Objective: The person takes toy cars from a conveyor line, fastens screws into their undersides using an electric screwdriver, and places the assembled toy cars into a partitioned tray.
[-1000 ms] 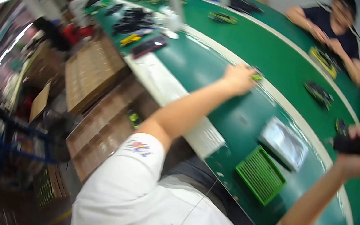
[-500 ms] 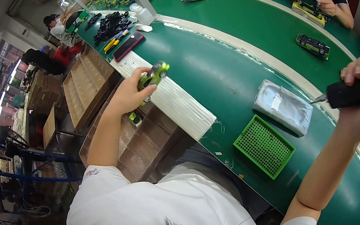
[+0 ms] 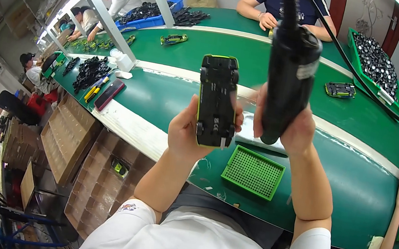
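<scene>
My left hand [image 3: 188,132] grips a toy car [image 3: 216,101], raised above the bench with its black underside facing me and a green body edge showing. Beside it, my right hand [image 3: 292,124] is wrapped round a black electric screwdriver [image 3: 289,76], whose cord rises from its top end. The tool's bit is not visible. Tool and car are close together but a gap shows between them. Below the hands, a green perforated tray [image 3: 253,172] lies on the bench, and a pale cloth-covered pad [image 3: 247,127] is partly hidden behind the right hand.
A divided box [image 3: 95,181] at lower left holds another toy car [image 3: 119,167]. White foam [image 3: 138,127] lines the bench edge near a phone [image 3: 109,94] and yellow cutters [image 3: 93,93]. More cars [image 3: 340,90] lie on the green belt. Co-workers sit opposite and at right.
My left hand has brought the car from over the foam to the middle, turned underside toward me. My right hand has moved left with the screwdriver beside it. The view has shifted upward.
</scene>
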A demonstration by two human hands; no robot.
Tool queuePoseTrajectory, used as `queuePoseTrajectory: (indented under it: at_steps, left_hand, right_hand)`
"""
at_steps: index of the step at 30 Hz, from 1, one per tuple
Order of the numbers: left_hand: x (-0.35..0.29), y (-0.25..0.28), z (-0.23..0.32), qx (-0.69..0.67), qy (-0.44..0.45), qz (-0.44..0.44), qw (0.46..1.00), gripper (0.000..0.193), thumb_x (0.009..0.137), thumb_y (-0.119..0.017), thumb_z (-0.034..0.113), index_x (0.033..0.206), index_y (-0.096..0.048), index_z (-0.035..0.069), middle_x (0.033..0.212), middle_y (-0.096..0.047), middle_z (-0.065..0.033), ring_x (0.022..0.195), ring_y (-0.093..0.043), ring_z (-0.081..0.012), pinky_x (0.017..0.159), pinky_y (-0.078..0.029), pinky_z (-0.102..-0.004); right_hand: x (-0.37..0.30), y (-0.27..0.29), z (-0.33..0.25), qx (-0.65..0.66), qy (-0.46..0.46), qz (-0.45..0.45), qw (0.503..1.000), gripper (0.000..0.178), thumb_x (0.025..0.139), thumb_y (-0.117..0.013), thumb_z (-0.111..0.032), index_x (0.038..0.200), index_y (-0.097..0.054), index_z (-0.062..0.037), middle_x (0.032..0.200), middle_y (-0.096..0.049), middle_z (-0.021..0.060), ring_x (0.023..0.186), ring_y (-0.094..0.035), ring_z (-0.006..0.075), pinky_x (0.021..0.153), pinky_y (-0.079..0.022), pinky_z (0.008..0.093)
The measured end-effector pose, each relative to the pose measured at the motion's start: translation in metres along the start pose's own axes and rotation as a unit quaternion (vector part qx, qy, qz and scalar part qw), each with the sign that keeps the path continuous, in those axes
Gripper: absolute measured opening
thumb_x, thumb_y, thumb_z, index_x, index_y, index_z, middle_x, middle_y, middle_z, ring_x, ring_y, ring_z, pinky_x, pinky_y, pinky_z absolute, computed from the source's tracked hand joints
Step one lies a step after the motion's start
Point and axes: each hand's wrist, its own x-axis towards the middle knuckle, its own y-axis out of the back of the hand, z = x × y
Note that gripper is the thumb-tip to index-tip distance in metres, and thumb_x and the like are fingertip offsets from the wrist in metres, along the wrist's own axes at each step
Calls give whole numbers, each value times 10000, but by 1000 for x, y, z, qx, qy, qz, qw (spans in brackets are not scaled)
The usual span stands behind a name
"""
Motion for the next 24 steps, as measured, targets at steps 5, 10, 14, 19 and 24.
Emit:
queuePoseTrajectory:
  at_steps: [5, 10, 14, 19, 24]
  left_hand:
    - [3, 6, 4, -8, -1, 35, 999, 602, 1035, -227, 428, 1352, -428, -41, 1193, -553, -227, 1031, -577, -312, 925, -467, -431]
    - [3, 6, 0, 3, -16, 9, 1000, 594, 1034, -232, 424, 1345, -436, -39, 1195, -557, -227, 1024, -587, -318, 932, -467, -435]
    - [2, 8, 5, 55, -28, 14, 998, 563, 1035, -249, 419, 1360, -418, -7, 1190, -567, -210, 1063, -589, -309, 945, -471, -419]
    - [-7, 8, -4, 175, -69, 33, 982, 508, 1030, -376, 340, 1435, -284, 47, 1255, -535, -174, 1107, -584, -257, 941, -481, -378]
    - [-11, 4, -20, 271, -78, 67, 957, 572, 994, -500, 165, 1470, -200, 60, 1350, -457, -120, 1230, -490, -188, 981, -442, -343]
  right_hand:
    - [6, 8, -3, 15, 31, 14, 999, 776, 815, -557, -680, 1021, -558, 68, 919, -659, 209, 548, -624, 174, 460, -489, 260]
    - [10, 2, 2, -20, -14, 8, 1000, 760, 814, -567, -672, 1057, -531, 47, 1008, -655, 202, 537, -601, 154, 470, -484, 256]
    - [3, 5, 8, 88, -23, 14, 996, 662, 817, -668, -545, 1079, -536, 49, 949, -664, 122, 569, -606, 139, 507, -501, 247]
    - [8, -22, -6, -107, -71, 177, 976, 573, 660, -891, -190, 1086, -566, 14, 967, -666, 80, 692, -622, 115, 579, -513, 241]
    - [8, -32, 1, -198, -63, 153, 966, 556, 640, -894, -207, 1056, -592, 6, 924, -678, 67, 776, -624, 106, 712, -516, 264]
